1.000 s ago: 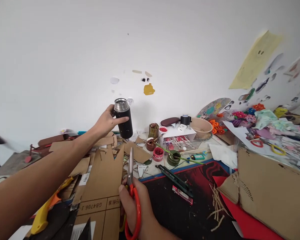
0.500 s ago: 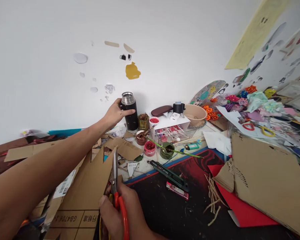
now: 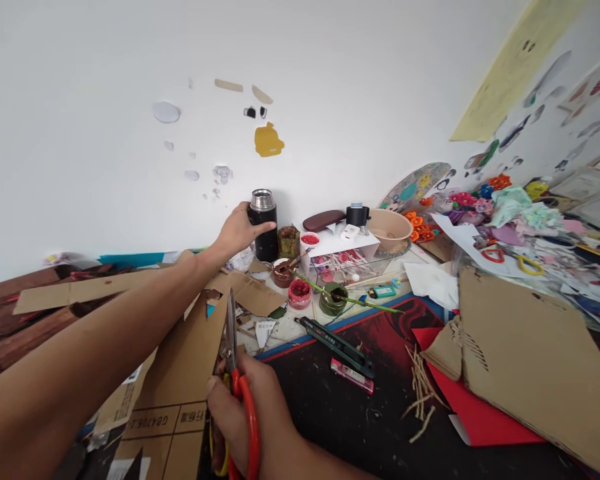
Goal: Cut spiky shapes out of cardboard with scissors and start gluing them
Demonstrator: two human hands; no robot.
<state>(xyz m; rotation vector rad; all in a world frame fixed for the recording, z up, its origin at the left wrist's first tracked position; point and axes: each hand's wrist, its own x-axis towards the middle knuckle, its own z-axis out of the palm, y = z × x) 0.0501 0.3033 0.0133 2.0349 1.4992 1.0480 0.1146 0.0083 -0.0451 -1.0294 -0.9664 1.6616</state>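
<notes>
Stretched out toward the wall, my left hand wraps round a black thermos flask. The flask stands upright with its steel mouth uncovered, beside a brown-green paint-stained jar. Near the bottom middle, my right hand is closed round red-handled scissors, whose blades point up and look closed together. Yellow handles also show under the same hand, partly hidden. A cut piece of printed cardboard lies against the right hand's left side; whether the fingers touch it is hidden.
Open paint pots, red and green, stand mid-table with a green stick across the green one. A utility knife lies on the dark mat. A cardboard sheet covers the right, near a beige bowl.
The flask sits slightly lower and further right in view, with my left hand still on it. The camera view has shifted a little. My right hand keeps the scissors.
</notes>
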